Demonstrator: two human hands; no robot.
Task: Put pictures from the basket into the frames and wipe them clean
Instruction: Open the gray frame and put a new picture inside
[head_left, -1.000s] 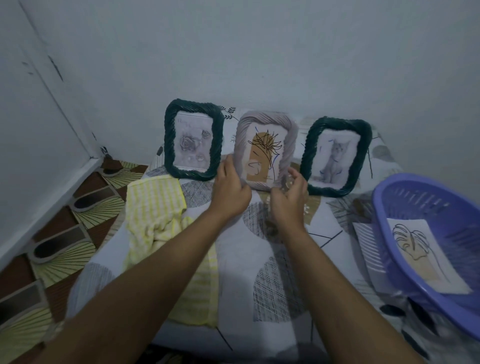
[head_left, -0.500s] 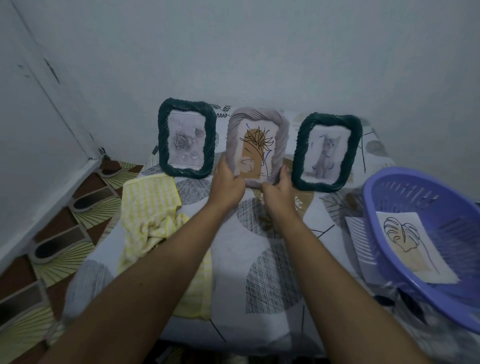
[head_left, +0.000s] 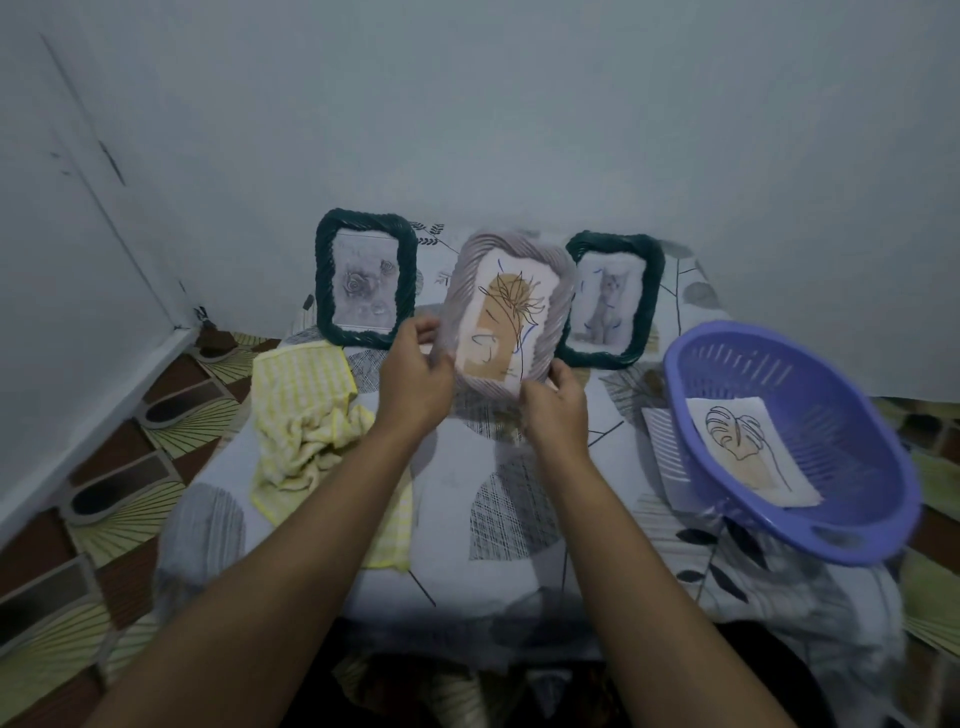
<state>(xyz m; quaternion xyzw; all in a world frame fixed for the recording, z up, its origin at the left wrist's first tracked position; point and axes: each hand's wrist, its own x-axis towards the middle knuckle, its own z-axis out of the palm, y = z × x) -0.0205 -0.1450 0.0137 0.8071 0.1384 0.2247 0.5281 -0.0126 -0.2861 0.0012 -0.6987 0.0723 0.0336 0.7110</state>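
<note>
Two arms of one person come in from the lower edge of the view. The left forearm (head_left: 291, 545) and the right forearm (head_left: 639, 545) are bare from that edge to the wrist. The left hand (head_left: 415, 384) and the right hand (head_left: 556, 410) are bare as well, their backs and knuckles showing, slightly blurred. Low between the arms lies a dark patch (head_left: 753, 675), too dim to tell whether it is clothing.
</note>
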